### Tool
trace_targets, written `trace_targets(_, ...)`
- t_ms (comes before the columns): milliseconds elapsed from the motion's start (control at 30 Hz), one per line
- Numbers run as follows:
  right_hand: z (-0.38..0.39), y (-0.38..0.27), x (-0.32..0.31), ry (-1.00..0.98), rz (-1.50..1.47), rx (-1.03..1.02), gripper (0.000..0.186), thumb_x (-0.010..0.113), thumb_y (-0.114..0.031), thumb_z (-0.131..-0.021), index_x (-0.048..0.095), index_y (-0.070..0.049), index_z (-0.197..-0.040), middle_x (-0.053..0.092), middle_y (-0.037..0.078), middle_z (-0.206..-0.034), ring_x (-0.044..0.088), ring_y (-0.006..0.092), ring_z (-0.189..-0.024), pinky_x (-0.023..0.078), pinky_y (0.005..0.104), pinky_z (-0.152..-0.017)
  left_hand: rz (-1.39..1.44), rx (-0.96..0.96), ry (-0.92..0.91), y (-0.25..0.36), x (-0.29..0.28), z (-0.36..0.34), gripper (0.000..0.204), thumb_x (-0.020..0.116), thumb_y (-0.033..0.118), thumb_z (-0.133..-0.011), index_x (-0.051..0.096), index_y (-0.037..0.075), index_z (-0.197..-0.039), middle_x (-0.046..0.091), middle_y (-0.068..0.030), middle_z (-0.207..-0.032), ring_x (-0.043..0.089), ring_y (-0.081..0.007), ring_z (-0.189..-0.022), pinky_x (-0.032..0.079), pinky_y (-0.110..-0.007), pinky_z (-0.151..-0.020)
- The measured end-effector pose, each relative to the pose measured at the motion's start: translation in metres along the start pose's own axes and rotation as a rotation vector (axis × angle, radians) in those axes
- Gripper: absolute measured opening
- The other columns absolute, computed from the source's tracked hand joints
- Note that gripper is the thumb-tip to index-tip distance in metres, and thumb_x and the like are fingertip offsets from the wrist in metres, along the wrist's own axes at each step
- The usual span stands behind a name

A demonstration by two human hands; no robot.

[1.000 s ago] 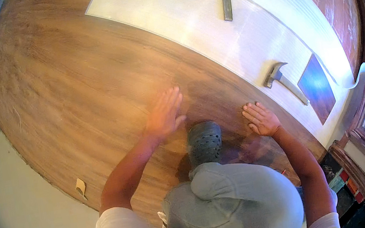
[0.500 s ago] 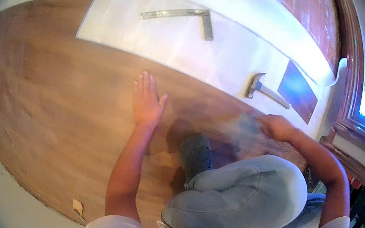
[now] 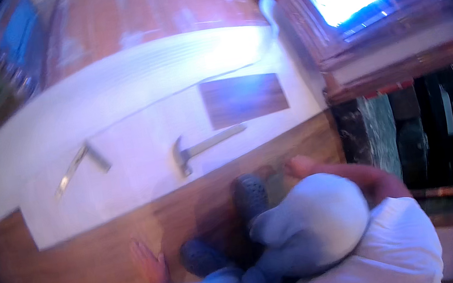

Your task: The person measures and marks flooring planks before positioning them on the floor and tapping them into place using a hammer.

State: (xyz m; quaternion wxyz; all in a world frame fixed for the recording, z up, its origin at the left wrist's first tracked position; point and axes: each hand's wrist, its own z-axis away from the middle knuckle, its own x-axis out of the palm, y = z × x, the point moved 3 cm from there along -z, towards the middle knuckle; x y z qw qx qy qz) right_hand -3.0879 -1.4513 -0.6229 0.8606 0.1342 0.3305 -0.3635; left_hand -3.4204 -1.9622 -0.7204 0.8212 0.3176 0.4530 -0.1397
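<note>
My left hand (image 3: pixel 150 264) lies flat on the brown wood-look flooring (image 3: pixel 88 273), left of my shoes, fingers stretched out. My right hand (image 3: pixel 300 166) is low over the boards beyond my right knee, its fingers closed. Against it shows a blurred grey cloth (image 3: pixel 275 188), partly hidden by my knee. In front of me a claw hammer (image 3: pixel 209 143) lies on the white underlay (image 3: pixel 140 148), its head to the left. Farther left on the same sheet rests a metal square (image 3: pixel 87 156). Neither hand touches these tools.
A cut piece of brown plank (image 3: pixel 246 98) lies on the underlay near its right end. Beyond are reddish floor tiles (image 3: pixel 154 9). A wooden door frame (image 3: pixel 303 24) and dark stacked items (image 3: pixel 406 126) stand at the right. My grey shoes (image 3: pixel 251 196) press on the boards.
My view has swung to the right, so the hammer and square appear lower and farther left. My left hand still lies flat; my right hand stays closed over the boards.
</note>
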Motion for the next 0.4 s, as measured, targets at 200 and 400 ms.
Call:
trace_targets(200,0.068,0.035,0.157,0.546,-0.298,0.477,0.050,0.060,-0.019,-0.090,0.050,0.002,-0.134,0.056,0.024,-0.128,0.053,0.0414,-0.120,0.045,0.0495,-0.102,-0.212,0.110,0.179,-0.011,0.028,0.062,0.078,0.039,0.052,-0.103,0.025,-0.004,-0.155,0.020,-0.0262,-0.163,0.018,-0.0451,-0.151,0.013,-0.053,-0.124)
trace_targets(400,0.064,0.054,0.272,0.573,-0.298,0.697,0.075,0.068,-0.025,-0.087,0.035,0.000,-0.150,0.025,0.020,-0.162,0.039,0.0423,-0.140,0.032,0.0498,-0.117,-0.309,0.234,0.154,-0.025,0.037,0.054,0.080,0.035,0.054,-0.105,0.025,-0.007,-0.154,0.022,-0.0296,-0.161,0.030,-0.0502,-0.144,0.028,-0.056,-0.117)
